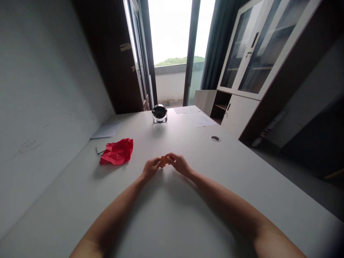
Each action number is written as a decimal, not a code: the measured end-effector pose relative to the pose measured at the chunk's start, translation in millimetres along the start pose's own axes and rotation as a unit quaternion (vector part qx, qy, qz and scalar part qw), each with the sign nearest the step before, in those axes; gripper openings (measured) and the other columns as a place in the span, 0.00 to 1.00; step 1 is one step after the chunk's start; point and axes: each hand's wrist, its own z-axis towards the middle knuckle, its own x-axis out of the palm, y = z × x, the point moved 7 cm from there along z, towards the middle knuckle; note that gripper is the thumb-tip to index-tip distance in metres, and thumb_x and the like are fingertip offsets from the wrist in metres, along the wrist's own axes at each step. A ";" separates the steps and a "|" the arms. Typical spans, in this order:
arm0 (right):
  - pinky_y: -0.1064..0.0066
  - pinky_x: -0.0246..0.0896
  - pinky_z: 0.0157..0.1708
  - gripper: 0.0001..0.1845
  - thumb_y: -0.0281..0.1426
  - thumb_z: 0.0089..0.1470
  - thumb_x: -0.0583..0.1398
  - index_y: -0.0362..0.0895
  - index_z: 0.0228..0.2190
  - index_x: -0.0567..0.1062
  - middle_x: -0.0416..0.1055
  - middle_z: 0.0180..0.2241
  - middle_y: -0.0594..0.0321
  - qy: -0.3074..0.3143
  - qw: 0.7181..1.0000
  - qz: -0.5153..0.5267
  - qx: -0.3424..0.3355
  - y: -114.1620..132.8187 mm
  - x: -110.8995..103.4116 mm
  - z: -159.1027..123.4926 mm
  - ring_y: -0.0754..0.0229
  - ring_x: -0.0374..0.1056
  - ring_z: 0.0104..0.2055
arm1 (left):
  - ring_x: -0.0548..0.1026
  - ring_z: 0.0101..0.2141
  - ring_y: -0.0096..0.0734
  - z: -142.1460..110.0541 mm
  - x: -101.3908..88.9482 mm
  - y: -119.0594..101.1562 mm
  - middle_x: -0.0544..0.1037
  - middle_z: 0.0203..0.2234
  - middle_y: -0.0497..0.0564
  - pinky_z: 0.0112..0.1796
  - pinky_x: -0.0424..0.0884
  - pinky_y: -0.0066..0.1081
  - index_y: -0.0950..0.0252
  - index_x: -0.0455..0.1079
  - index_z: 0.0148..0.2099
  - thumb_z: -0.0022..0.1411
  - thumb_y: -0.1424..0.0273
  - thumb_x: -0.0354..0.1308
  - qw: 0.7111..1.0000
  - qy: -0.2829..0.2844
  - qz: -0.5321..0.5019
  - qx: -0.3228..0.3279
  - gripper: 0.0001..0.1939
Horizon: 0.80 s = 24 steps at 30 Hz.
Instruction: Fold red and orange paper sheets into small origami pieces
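A small orange piece (164, 161), perhaps folded paper, is held between both hands a little above the white table (185, 211). My left hand (152, 167) pinches its left side with closed fingers. On the right side, the thumb and fingers of my right hand (178, 163) are closed on the same piece. Fingers cover much of it, so its full shape is hidden. To the left of my hands lies a creased sheet of red paper (117, 152), with a thin dark cord at its left edge.
A round black and silver device (159, 113) stands at the table's far side. White papers (197, 117) lie at the back right, and another sheet (106, 129) rests by the left wall. A cable hole (215, 138) is at the right. A glass-door cabinet (249, 50) stands beyond.
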 end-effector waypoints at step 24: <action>0.74 0.49 0.26 0.17 0.39 0.60 0.57 0.43 0.25 0.73 0.64 0.21 0.70 0.085 0.996 -0.032 0.003 -8.1 24.7 -1.6 0.66 0.56 0.24 | 0.70 0.28 0.29 -4.3 -7.3 -26.3 0.78 0.27 0.49 0.32 0.64 0.28 0.63 0.78 0.34 0.63 0.58 0.60 0.978 -0.061 0.177 0.091 0.14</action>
